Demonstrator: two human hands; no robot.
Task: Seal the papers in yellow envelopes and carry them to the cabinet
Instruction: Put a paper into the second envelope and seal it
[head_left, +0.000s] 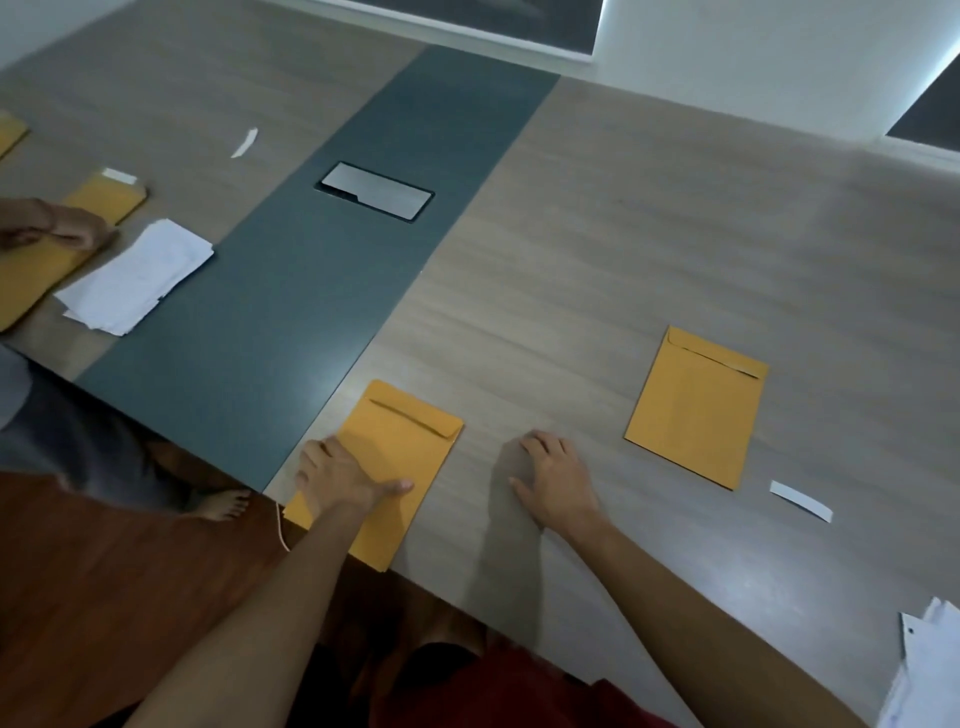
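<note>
View from the head camera, looking down at a wood-grain surface (649, 249) with a dark grey central strip (332, 270) that carries a recessed metal cable hatch (375, 191). The left hand (340, 480) lies flat on the near yellow envelope (397, 447), its grip spread: fingers extended over the envelope's left edge, thumb stretched rightward across the paper, pressing rather than pinching. This envelope rests at the front edge of the surface, one corner overhanging, with its flap folded down at the far end. The right hand (558, 480) rests palm-down on the bare surface just to the right of that envelope, fingers relaxed and slightly parted, holding nothing. A second yellow envelope (696, 410) lies well apart to the right, flap likewise folded down; whether either flap is fully stuck cannot be told from this angle. Near its lower right corner lies a white peel strip (800, 501). White sheets (924, 670) enter at the lower right margin. At the left, across the grey strip, another person's hand (57, 228) rests on a further yellow envelope (31, 275), beside a stack of white papers (137, 275); a smaller envelope with a white strip at its flap (106, 195) lies beyond, and a loose white strip (244, 143) farther back. A bare foot (221, 504) shows on the floor below the surface edge.
</note>
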